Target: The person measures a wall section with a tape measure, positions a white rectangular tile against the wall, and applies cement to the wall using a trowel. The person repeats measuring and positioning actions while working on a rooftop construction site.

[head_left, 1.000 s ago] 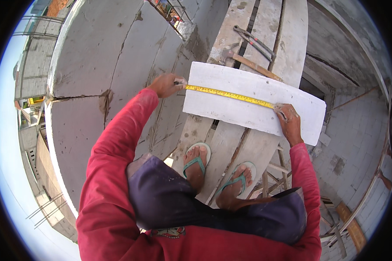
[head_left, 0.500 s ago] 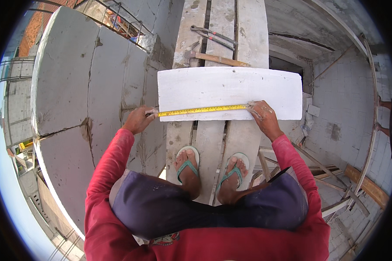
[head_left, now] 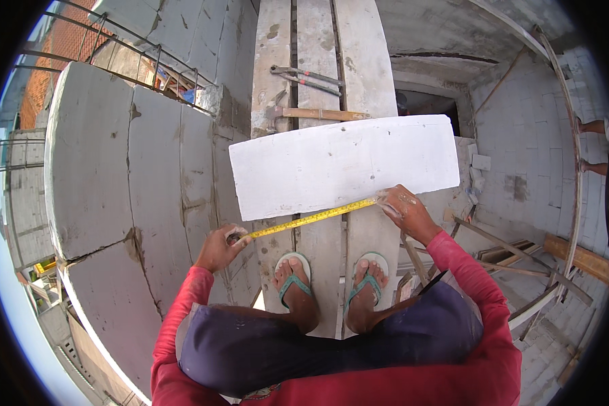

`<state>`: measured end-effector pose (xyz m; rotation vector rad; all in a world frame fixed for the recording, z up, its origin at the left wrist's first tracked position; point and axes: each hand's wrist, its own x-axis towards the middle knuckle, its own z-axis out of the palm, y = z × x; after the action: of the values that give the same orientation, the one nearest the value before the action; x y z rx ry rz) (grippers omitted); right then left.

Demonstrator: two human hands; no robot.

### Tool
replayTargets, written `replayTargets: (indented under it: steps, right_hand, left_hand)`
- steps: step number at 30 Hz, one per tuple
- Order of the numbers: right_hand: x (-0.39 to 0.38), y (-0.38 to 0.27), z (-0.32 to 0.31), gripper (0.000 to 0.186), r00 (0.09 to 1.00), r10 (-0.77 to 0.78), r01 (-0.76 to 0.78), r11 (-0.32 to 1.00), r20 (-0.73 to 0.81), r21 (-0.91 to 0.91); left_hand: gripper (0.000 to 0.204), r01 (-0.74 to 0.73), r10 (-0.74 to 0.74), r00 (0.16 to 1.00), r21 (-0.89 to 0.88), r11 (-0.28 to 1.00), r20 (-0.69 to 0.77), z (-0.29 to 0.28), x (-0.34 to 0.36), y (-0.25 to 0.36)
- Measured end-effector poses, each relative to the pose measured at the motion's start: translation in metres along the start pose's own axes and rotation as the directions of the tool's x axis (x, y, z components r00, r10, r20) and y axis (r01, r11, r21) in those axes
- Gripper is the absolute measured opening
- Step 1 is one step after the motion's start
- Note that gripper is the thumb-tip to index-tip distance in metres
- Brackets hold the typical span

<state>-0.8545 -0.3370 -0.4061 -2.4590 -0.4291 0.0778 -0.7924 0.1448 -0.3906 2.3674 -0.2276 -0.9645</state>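
A long white lightweight block [head_left: 345,159] lies crosswise on the planks, its left end tilted slightly toward me. A yellow tape measure [head_left: 311,219] stretches between my two hands along the block's near edge. At the tape's left end, my left hand [head_left: 218,247] is closed around it, off the block's near left corner. My right hand [head_left: 409,211] pinches the other end beside the block's near edge, its fingertips whitened with dust. The tape's case cannot be made out. Beyond the block lie a wooden-handled hammer [head_left: 325,114] and dark long-handled pincers [head_left: 308,78].
My sandalled feet [head_left: 294,283] stand on the plank platform [head_left: 325,250]. A grey block wall [head_left: 101,162] rises at the left, with steel rebar [head_left: 155,61] beyond it. Lower down at the right are timber poles [head_left: 514,250]. Another person's legs [head_left: 594,168] show at the far right.
My left hand and the tape's left end have come nearer to me, off the block's face. The tape now slants. The block appears turned slightly, its left end nearer.
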Motion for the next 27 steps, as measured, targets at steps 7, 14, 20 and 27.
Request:
replayTargets:
  steps: [7,14,20,27]
  right_hand:
    - [0.104,-0.035,-0.039,0.027,0.98,-0.171,0.178,0.982,-0.097,0.066]
    - [0.098,-0.053,-0.047,0.029,0.95,0.111,-0.053,0.979,-0.291,0.199]
    - [-0.108,-0.06,-0.023,0.028,0.722,0.676,-0.631,0.73,-0.146,0.263]
    - [-0.328,-0.187,0.052,0.025,0.007,0.992,-0.92,0.058,-0.13,0.388]
  left_hand:
    - [0.064,-0.209,0.167,0.968,-0.233,0.95,-0.189,-0.043,0.051,0.114]
    - [0.067,-0.356,0.297,0.903,-0.154,0.922,-0.31,-0.061,0.193,0.189]
    - [0.066,-0.336,0.351,0.82,0.116,0.935,-0.452,-0.055,0.329,0.212]
    - [0.075,-0.266,0.552,0.726,0.572,0.776,-0.412,-0.048,0.439,0.234]
